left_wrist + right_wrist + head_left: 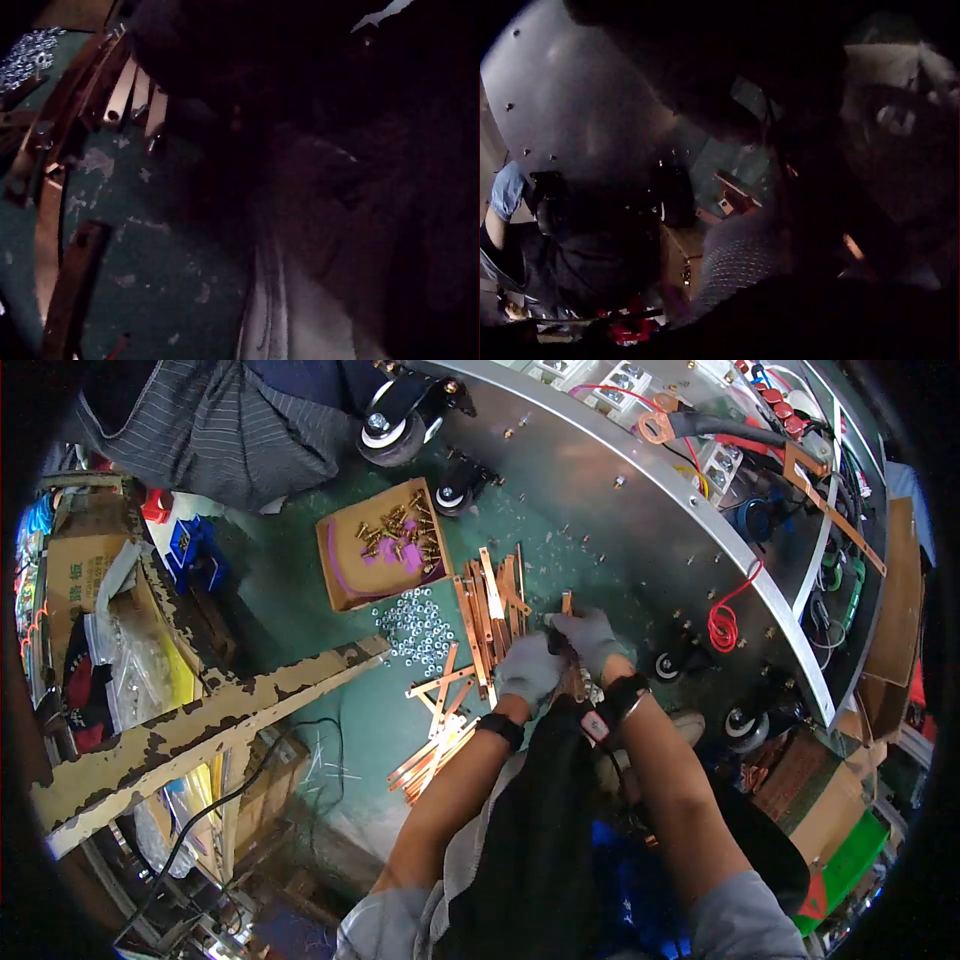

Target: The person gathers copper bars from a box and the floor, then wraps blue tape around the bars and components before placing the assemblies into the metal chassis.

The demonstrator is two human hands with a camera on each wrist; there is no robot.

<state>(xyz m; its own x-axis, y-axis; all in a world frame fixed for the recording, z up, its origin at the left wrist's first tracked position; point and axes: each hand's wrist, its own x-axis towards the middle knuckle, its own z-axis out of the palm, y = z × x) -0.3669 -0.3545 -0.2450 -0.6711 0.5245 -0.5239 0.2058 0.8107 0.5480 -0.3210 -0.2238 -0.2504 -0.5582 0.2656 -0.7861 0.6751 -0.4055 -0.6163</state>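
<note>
Both hands wear pale grey gloves and meet in front of the body in the head view. The left hand [530, 667] and the right hand [593, 640] grip a copper bar [567, 603], whose end shows just beyond the right fingers. Fingertips of both hands come together at a dark spot on the bar, and their grip hides most of it. To the left lies a pile of copper bars [475, 622], with more copper strips [433, 760] nearer the body. In the right wrist view, the knit glove [739, 259] is partly lit; the left wrist view is mostly dark.
A cardboard box [350, 565] holds brass bolts and pink scraps. Loose nuts [418, 630] are scattered beside it on the green floor. A chipped, cream-painted frame [215, 735] juts in from the left. A large metal panel [600, 480] with casters and wiring stands ahead and right.
</note>
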